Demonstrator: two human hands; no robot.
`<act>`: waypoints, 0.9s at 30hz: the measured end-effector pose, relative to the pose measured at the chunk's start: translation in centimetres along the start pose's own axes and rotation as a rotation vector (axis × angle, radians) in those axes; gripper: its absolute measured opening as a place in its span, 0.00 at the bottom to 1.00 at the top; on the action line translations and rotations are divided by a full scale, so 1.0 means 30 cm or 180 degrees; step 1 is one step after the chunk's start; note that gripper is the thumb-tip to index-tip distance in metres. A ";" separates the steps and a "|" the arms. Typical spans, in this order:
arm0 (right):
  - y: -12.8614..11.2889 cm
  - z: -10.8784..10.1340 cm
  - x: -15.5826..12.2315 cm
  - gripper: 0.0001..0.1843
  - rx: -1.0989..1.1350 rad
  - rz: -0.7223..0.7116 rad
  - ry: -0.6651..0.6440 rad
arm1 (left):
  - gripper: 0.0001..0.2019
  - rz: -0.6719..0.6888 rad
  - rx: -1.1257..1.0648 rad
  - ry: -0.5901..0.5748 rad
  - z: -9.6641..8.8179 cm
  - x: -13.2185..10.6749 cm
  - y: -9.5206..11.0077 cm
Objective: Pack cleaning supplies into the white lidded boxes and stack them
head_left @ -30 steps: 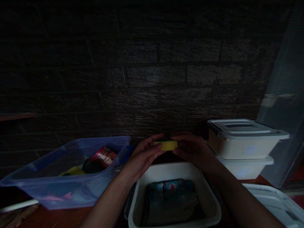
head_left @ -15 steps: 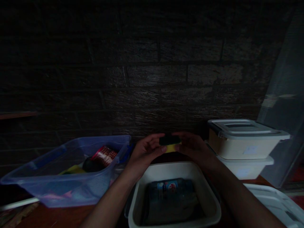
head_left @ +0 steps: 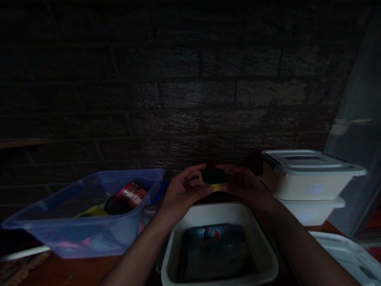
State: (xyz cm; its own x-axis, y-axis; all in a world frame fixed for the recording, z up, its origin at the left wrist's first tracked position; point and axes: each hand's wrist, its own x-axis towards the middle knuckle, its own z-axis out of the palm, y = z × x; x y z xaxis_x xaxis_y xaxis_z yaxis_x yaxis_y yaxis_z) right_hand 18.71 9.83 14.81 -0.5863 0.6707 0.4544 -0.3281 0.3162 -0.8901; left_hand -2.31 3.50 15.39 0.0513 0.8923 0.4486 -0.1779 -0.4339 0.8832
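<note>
A yellow sponge with a dark green scouring side [head_left: 214, 177] is held up between my two hands, above the far rim of a white plastic bin [head_left: 218, 208]. My left hand [head_left: 184, 190] pinches its left end, thumb on the near face. At the right end, my right hand [head_left: 241, 182] grips it in the same way, its fingers partly in shadow. Below, a clear plastic bottle with a blue label [head_left: 212, 234] lies on its side inside the bin; whatever lies around it is too dark to make out.
To the left stands a translucent blue tub [head_left: 98, 228] holding a red packet [head_left: 132, 194], something yellow and other items. Two lidded white boxes [head_left: 312, 184] are stacked at the right, with a loose white lid [head_left: 348, 254] before them. A dark brick wall [head_left: 190, 95] rises behind.
The sponge has tipped between my hands, so more of its green side shows and less of the yellow. Both hands stay in nearly the same place.
</note>
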 end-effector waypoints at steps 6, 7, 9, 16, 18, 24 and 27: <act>0.009 -0.002 -0.001 0.27 0.0103 0.0114 -0.0336 | 0.27 0.0101 -0.0044 0.0052 -0.001 0.000 0.001; 0.010 -0.004 -0.001 0.28 0.0108 0.0090 -0.0360 | 0.24 0.0106 -0.0016 0.0092 -0.001 -0.001 0.001; 0.011 -0.008 -0.001 0.29 0.0098 0.0047 -0.0379 | 0.19 0.0116 0.0041 0.0193 0.001 -0.004 0.002; 0.009 -0.013 -0.006 0.33 0.0083 -0.0053 -0.0362 | 0.15 0.0087 0.0143 0.0209 0.007 -0.012 0.010; 0.011 -0.013 -0.006 0.33 0.0054 -0.0055 -0.0362 | 0.13 0.0114 0.0138 0.0207 0.005 -0.011 0.007; 0.016 -0.016 0.001 0.35 -0.0052 -0.0020 -0.0269 | 0.12 0.0237 0.0274 0.0374 -0.010 0.002 -0.003; 0.017 -0.010 0.004 0.29 -0.0103 -0.0020 -0.0173 | 0.17 0.0199 0.0320 0.0517 -0.013 0.007 0.008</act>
State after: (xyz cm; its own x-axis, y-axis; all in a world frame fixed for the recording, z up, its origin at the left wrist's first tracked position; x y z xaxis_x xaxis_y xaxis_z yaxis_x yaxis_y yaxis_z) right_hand 18.70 10.27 14.40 -0.6239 0.6314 0.4605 -0.3084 0.3425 -0.8875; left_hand -2.73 3.64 15.64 -0.1174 0.8681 0.4824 -0.0764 -0.4922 0.8671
